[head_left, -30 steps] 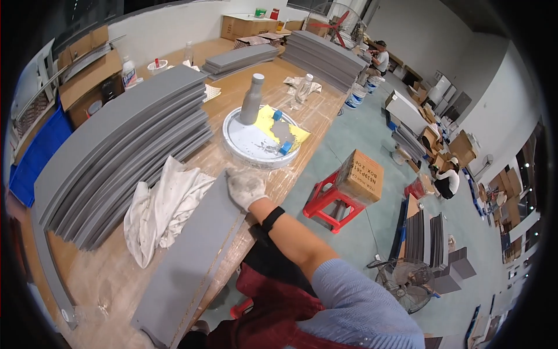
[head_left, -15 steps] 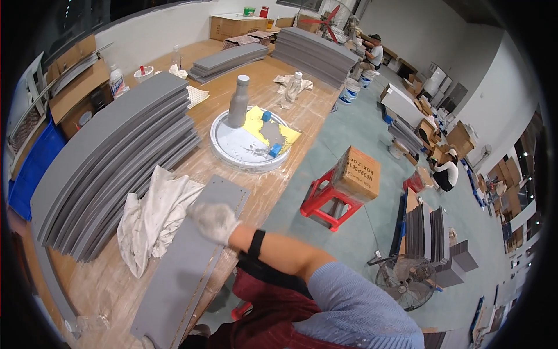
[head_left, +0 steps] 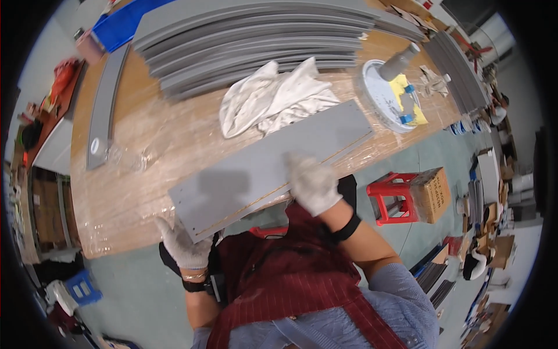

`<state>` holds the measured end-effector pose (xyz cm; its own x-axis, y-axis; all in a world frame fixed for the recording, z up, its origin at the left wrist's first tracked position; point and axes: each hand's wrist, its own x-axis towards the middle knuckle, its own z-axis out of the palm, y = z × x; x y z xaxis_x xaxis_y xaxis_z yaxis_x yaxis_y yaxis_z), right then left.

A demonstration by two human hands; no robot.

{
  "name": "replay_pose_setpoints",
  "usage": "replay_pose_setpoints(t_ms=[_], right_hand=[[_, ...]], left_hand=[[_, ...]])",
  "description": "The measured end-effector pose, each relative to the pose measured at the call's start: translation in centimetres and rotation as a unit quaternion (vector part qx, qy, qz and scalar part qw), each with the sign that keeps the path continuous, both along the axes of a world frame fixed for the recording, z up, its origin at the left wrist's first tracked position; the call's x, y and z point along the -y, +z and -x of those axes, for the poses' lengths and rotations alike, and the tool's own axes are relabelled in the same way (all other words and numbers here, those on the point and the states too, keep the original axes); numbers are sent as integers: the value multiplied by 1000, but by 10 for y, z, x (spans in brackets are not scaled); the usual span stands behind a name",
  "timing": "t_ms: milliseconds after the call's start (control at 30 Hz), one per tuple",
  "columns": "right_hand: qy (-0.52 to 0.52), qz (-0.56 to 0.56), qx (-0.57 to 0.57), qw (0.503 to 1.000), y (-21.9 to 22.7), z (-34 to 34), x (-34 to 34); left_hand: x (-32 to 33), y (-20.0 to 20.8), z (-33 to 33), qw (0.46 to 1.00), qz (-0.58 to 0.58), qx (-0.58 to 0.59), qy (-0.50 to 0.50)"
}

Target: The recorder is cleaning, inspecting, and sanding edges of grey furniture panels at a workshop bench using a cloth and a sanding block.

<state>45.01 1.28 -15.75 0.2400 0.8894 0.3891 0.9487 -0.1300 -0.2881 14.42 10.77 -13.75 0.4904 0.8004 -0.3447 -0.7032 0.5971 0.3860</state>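
A long grey board (head_left: 256, 160) with small holes at its ends and a brownish line along its near edge lies aslant at the table's front. My left hand (head_left: 189, 245), in a white glove, touches the board's near left corner; the thumb stands away from it, and the other fingers are partly hidden beside the board. Over the near edge, right of the middle, my gloved right hand (head_left: 314, 183) rests on the board, its fingers smeared by motion. Just behind the board lies a crumpled white cloth (head_left: 279, 99).
Stacked grey curved boards (head_left: 256, 49) stand behind the cloth. At right, a round white lid (head_left: 372, 96) carries a grey bottle (head_left: 400, 63) and yellow sheet. A clear bottle (head_left: 119, 156) lies left. Beyond the table's edge stands a red stool (head_left: 392, 198) with a carton (head_left: 431, 195).
My view has swung left and down, bringing my left hand fully into sight. Along the board, my right hand has moved from near the far end toward the middle.
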Motion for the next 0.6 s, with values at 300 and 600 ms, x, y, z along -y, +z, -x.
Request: replay_pose_setpoints(t_ms=[300, 600], right_hand=[[94, 123, -2, 988, -7, 92, -31], [197, 160, 24, 967, 30, 175, -59]], left_hand=[[11, -8, 18, 973, 48, 223, -38], [3, -23, 24, 972, 72, 222, -11]])
